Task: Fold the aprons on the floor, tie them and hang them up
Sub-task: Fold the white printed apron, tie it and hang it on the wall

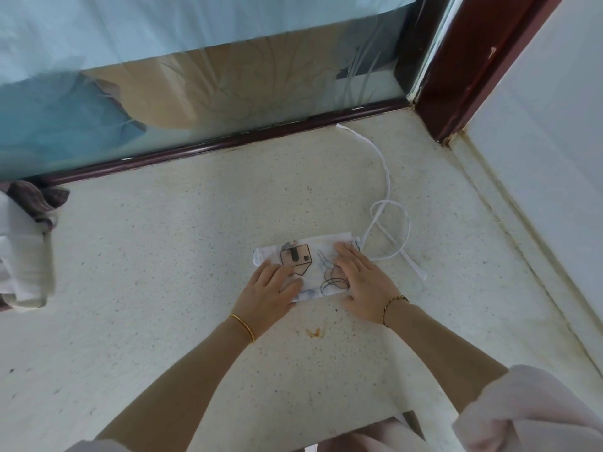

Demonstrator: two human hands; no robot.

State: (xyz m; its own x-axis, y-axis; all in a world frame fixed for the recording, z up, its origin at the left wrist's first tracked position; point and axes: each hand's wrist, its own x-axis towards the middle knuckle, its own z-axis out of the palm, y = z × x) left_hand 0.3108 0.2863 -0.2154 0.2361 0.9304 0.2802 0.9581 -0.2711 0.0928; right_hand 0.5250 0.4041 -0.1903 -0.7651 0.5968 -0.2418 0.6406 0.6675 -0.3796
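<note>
Pale sleeve, lower right corner, closest to the lens; both your forearms run up from the bottom edge toward centre frame.

Folded apron: small printed rectangle lying flat on the speckled floor, just right of centre.

Your left hand: palm down on the apron's lower left part, fingers straight and close together, gripping nothing. Thin gold bangle on that wrist.

Your right hand: flat on the apron's right end, fingers extended and slightly spread, thumb on the floor just below the cloth's edge. Twisted bracelet on that wrist.

White apron ties: loose, looping off the apron's right end, one strand trailing toward the dark red door frame, upper right. Neither hand touches them.

Small orange scrap on the floor between your wrists.

Heap of cloth, left edge, well apart from the hands.
</note>
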